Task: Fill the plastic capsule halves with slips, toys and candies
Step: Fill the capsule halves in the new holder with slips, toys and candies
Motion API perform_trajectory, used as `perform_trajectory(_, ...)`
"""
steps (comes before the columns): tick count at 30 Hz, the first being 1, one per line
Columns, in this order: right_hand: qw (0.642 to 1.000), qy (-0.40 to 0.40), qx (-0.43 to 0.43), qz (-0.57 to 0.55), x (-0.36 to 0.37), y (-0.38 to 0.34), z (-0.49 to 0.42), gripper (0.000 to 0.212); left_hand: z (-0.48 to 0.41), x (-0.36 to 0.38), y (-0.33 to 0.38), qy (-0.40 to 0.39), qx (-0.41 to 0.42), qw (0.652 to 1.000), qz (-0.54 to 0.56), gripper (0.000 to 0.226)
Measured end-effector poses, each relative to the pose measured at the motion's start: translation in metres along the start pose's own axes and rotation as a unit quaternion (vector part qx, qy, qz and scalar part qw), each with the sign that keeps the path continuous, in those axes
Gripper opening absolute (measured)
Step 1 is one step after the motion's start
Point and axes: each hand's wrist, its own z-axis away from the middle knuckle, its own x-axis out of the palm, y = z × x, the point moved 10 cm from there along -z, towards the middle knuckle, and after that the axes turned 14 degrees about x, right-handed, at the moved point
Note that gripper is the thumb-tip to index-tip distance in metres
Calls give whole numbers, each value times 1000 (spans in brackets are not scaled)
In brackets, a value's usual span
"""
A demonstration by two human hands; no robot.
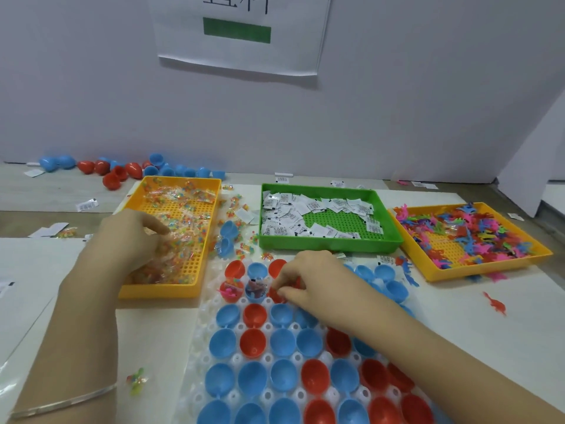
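Holder sheet [198, 341] front-ctr w/ blue & red capsule halves [253, 379]; candy tray [159, 290] L, slip tray [330, 243] ctr, toy tray [477, 270] R; L hand [131, 237] down among candies [189, 209], grip unclear; R hand [308, 280] fingertips curled at red half [274, 294], hold unclear.

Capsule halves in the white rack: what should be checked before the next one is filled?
1. Empty halves left in the rack: ok, the near rows hold nothing.
2. Candy tray stocked: ok.
3. Slip tray stocked: ok, though part of its floor shows.
4. Toy tray stocked: ok.
5. Left hand holding a candy: cannot tell; its fingers are down in the candy tray.
6. Right hand empty over the red half: cannot tell.
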Motion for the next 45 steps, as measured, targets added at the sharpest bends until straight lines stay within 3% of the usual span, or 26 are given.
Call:
perform_trajectory(5,1000,-13,-2,-17,-6,1,0,25,-2,-19,-2,97,21,993,64,8)
perform_trajectory(10,998,-10,3,-54,-9,7,1,33,2,-46,0,251,72,943,206,20)
perform_trajectory(13,997,6,6,-82,-17,13,0,30,7,-38,3,255,33,857,446,10)
perform_trajectory(15,994,20,17,-110,-26,19,-3,28,9,-25,19,202,8,789,580,8)
perform_trajectory(18,985,45,33,-164,-43,30,-12,25,12,-9,53,120,-7,721,683,9)
perform_trajectory(21,973,76,65,-208,-60,46,-29,18,18,2,82,81,-1,722,687,8)
perform_trajectory(24,974,138,95,-149,-72,64,-53,21,24,15,109,37,23,728,684,12)
perform_trajectory(29,978,33,201,45,-42,101,-87,39,34,33,136,-8,16,711,703,11)
perform_trajectory(33,978,48,202,-12,-40,105,-93,15,40,38,150,-81,28,713,696,29)
perform_trajectory(35,978,63,195,-40,-42,106,-92,6,41,38,152,-99,27,713,693,27)
perform_trajectory(39,975,69,178,-116,-46,108,-84,12,42,37,149,-99,12,716,690,22)
perform_trajectory(43,949,162,164,-216,-76,120,-65,2,43,36,149,-98,8,718,689,22)
perform_trajectory(45,931,172,163,-279,-84,127,-54,2,45,37,153,-106,11,717,688,23)
